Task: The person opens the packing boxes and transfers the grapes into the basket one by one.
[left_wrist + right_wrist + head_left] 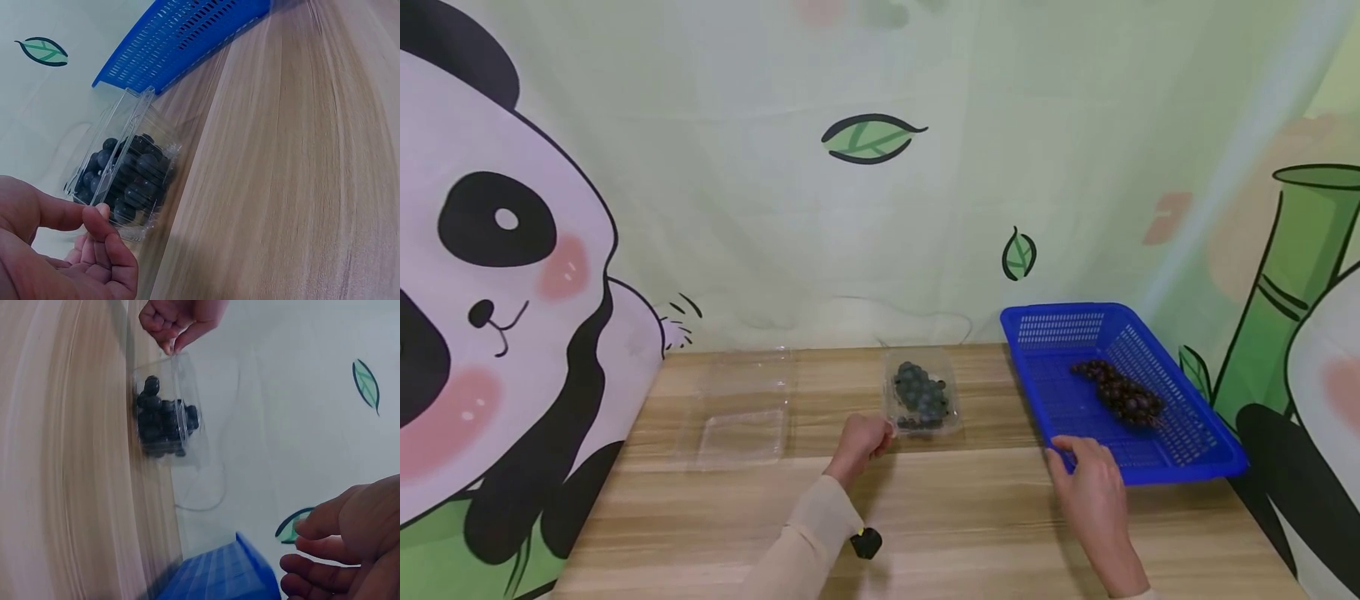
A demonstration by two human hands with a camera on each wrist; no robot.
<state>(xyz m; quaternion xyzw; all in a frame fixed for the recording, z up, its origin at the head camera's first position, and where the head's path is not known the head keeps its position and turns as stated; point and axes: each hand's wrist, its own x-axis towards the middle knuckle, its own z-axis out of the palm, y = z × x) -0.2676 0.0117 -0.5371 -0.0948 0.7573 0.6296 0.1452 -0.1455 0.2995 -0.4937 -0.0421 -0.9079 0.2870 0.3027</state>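
A clear plastic box [955, 400] with dark grapes [134, 181] in it stands at the back middle of the table. My left hand [863, 442] pinches its near left corner between thumb and index finger, the other fingers curled below. To the right lies a blue plastic basket [1033, 392] holding a bunch of dark reddish grapes [1123, 396]. My right hand [1092, 492] is at the basket's near left corner, fingers loosely bent. In the right wrist view its thumb and fingers stand apart with nothing between them; whether it touches the rim I cannot tell.
Another clear plastic container [745, 437] stands on the left of the wooden table [970, 525]. Behind the table hangs a pale green backdrop [737, 183] with a printed panda and leaves. A small black object [867, 543] sits at my left wrist.
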